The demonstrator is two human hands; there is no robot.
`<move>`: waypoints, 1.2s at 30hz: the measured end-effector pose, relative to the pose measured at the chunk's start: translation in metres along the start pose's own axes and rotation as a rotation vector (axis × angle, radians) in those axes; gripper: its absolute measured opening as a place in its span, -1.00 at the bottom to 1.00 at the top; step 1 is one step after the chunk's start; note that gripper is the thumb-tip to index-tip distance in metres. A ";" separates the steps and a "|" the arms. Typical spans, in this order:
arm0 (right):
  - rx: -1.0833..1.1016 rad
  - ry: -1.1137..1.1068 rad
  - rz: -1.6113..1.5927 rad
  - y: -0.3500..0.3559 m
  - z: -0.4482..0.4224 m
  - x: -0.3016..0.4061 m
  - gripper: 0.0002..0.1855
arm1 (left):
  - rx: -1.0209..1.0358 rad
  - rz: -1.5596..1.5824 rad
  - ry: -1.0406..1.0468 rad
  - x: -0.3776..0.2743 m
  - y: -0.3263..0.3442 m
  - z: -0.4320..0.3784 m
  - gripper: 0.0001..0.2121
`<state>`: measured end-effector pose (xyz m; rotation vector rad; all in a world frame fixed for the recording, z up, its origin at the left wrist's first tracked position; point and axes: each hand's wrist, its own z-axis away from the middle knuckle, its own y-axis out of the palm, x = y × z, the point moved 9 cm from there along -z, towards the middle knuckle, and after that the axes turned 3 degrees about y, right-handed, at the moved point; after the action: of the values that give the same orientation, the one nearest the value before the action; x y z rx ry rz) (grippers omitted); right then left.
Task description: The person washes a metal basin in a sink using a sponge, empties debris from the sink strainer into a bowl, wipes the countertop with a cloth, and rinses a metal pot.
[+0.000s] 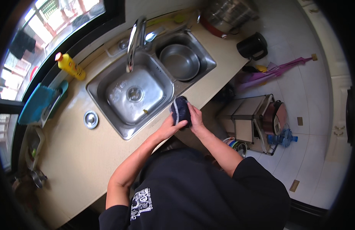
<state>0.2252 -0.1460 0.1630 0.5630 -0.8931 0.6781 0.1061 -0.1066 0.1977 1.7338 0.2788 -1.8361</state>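
Observation:
Both hands grip a dark navy bundle [181, 110] with a pale stripe; it looks like folded fabric, though its exact kind is unclear. My left hand [172, 126] wraps its left and lower side, the thumb lying across the bottom. On the right side, my right hand [196, 116] presses with its fingers. The bundle is held over the front edge of the beige countertop [108, 161], just before the stainless steel sink [120, 126]. A small yellowish scrap [145, 111] lies in the large basin. A chrome faucet [133, 43] reaches over that basin.
A metal pot [179, 61] sits in the smaller basin. On the counter are a yellow bottle [71, 66], a sink strainer [91, 119], a teal cloth [36, 103] and a black jug [252, 46]. To the right stand a folding frame [243, 129] and a pink umbrella [275, 72].

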 end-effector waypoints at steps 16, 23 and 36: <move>-0.473 -0.492 1.592 -0.116 -0.114 0.070 -0.22 | -0.196 -1.129 0.109 0.001 -0.023 -0.018 -0.46; -0.655 -0.683 1.568 -0.192 -0.261 0.161 -0.31 | -0.297 -1.189 -0.275 0.038 -0.033 -0.053 0.01; -0.569 -0.612 1.373 -0.197 -0.395 0.241 -0.53 | -0.312 -1.070 -0.389 0.072 -0.044 -0.051 -0.14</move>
<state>0.6791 0.0674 0.1322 -0.5084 -1.9845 1.4184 0.1268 -0.0636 0.1111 0.9927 1.4438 -2.5772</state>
